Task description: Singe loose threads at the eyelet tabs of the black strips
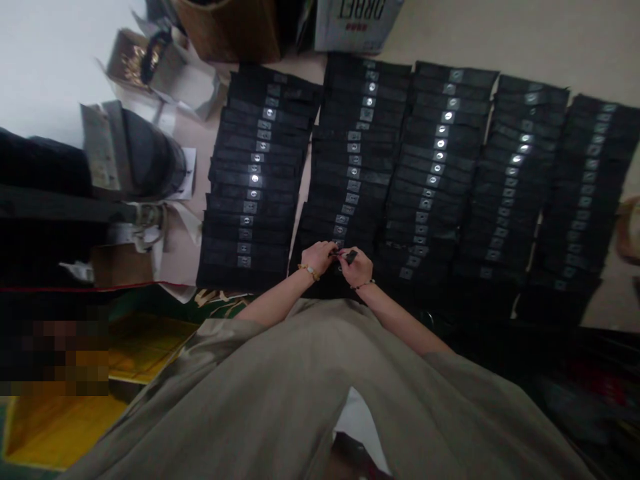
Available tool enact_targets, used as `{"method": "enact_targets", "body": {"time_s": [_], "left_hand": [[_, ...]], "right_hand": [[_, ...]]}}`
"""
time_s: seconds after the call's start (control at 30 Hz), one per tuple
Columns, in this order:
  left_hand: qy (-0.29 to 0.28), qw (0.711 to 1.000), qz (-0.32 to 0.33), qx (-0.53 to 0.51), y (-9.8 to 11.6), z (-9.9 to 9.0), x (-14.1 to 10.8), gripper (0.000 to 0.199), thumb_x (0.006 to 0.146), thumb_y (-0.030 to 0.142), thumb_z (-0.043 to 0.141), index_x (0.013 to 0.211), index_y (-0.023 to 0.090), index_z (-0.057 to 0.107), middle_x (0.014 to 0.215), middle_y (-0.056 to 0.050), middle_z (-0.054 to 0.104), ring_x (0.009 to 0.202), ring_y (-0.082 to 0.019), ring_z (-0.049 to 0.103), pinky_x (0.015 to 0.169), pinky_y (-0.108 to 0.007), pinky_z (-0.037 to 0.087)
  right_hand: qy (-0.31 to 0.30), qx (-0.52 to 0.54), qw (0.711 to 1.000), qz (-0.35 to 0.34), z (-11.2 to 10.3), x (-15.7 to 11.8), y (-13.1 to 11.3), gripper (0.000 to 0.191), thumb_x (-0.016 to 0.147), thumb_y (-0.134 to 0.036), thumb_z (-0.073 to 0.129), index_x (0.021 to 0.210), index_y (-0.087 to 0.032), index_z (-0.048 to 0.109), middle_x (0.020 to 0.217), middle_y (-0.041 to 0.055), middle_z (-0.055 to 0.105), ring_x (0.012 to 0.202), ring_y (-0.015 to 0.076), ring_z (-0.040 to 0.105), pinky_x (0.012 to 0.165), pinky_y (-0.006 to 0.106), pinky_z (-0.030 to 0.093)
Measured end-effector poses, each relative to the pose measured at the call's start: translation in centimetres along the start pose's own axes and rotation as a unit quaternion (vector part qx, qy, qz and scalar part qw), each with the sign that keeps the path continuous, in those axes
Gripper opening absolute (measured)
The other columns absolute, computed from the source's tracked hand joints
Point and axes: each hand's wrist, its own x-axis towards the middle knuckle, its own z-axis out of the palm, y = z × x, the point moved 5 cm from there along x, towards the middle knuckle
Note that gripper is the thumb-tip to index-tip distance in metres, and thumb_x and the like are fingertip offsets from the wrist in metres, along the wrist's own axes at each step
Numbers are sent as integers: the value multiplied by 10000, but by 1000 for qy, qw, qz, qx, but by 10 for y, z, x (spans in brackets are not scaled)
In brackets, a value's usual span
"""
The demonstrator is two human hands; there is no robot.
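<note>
Rows of overlapping black fabric pieces (pixel 350 187) with small grey labels lie across the table. At the near end of the second row from the left, my left hand (pixel 319 257) is closed, its fingertips pinched together over the black fabric. My right hand (pixel 357 268) is closed around a small dark object (pixel 352 256), too small to name. The fingertips of both hands meet just below the lowest labels of that row. What lies between them is too small and dim to make out.
Cardboard boxes (pixel 227 30) and a white printed box (pixel 356 25) stand at the back. An open carton of small gold-coloured parts (pixel 134 63) sits back left, with a dark bin (pixel 150 153) nearer. Yellow crates (pixel 65 427) are low at the left.
</note>
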Motion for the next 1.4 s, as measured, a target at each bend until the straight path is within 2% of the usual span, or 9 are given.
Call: {"method": "enact_targets", "body": {"time_s": [0.13, 0.33, 0.53, 0.63, 0.8, 0.93, 1.07, 1.3, 1.4], "left_hand": [[-10, 999, -24, -31, -3, -4, 2, 151, 965, 342, 538, 1078, 292, 625, 1034, -20, 721, 994, -195, 657, 698, -280, 431], [-32, 991, -39, -124, -13, -9, 7, 372, 801, 281, 739, 1129, 305, 565, 945, 45, 757, 924, -191, 699, 703, -282, 460], [-28, 992, -26, -121, -13, -14, 3, 273, 844, 256, 659, 1104, 289, 584, 981, 21, 763, 944, -221, 706, 666, -300, 442], [-26, 993, -37, -106, -12, -15, 2, 223, 860, 287, 648, 1077, 299, 592, 987, 19, 758, 945, -201, 701, 667, -284, 433], [-32, 991, -45, -118, -13, -10, 6, 237, 818, 294, 718, 1022, 287, 597, 936, 31, 754, 891, -172, 691, 669, -267, 436], [-26, 991, -32, -130, -14, -8, 8, 289, 781, 239, 746, 1021, 278, 590, 908, 39, 748, 858, -164, 688, 675, -264, 441], [-17, 991, -38, -123, -14, -10, 3, 263, 793, 240, 727, 1021, 273, 600, 914, 37, 745, 865, -164, 688, 662, -259, 437], [12, 995, -61, -75, 7, -16, -3, 155, 909, 311, 615, 1056, 292, 662, 1035, 0, 723, 939, -187, 669, 738, -282, 462], [19, 997, -56, -39, 17, -20, 2, 227, 971, 371, 522, 1132, 338, 679, 1120, -15, 684, 956, -202, 659, 743, -303, 458]], "right_hand": [[-34, -73, 996, -28, 5, 4, -11, 232, 909, -240, 498, 938, -205, 726, 939, 100, 671, 919, 245, 573, 745, 330, 452], [24, 37, 999, 12, -5, -2, -3, 278, 962, -369, 477, 954, -212, 706, 942, 73, 660, 894, 215, 605, 807, 337, 500], [-62, -115, 991, -28, 3, 0, -34, 260, 977, -286, 453, 1025, -244, 705, 1019, 110, 646, 988, 251, 540, 608, 293, 445], [-59, -141, 988, -20, 4, 3, -38, 268, 974, -253, 437, 1011, -238, 703, 1015, 121, 645, 987, 258, 535, 607, 294, 441], [18, 36, 999, 24, -5, 3, -10, 202, 940, -290, 518, 916, -201, 697, 951, 89, 694, 905, 230, 634, 810, 354, 528], [122, 151, 979, 56, -14, -5, 8, 250, 934, -415, 565, 921, -208, 705, 947, 71, 726, 896, 213, 690, 839, 355, 554], [85, 152, 985, -11, -4, -8, 1, 200, 905, -376, 600, 867, -234, 735, 899, 50, 744, 865, 203, 706, 815, 334, 556], [147, 269, 949, 70, -8, 9, 27, 228, 864, -442, 676, 855, -220, 726, 907, 54, 739, 875, 210, 705, 827, 368, 574], [129, 313, 939, 64, -4, 21, 37, 238, 842, -453, 697, 850, -217, 723, 903, 52, 737, 867, 205, 704, 837, 377, 579]]}}
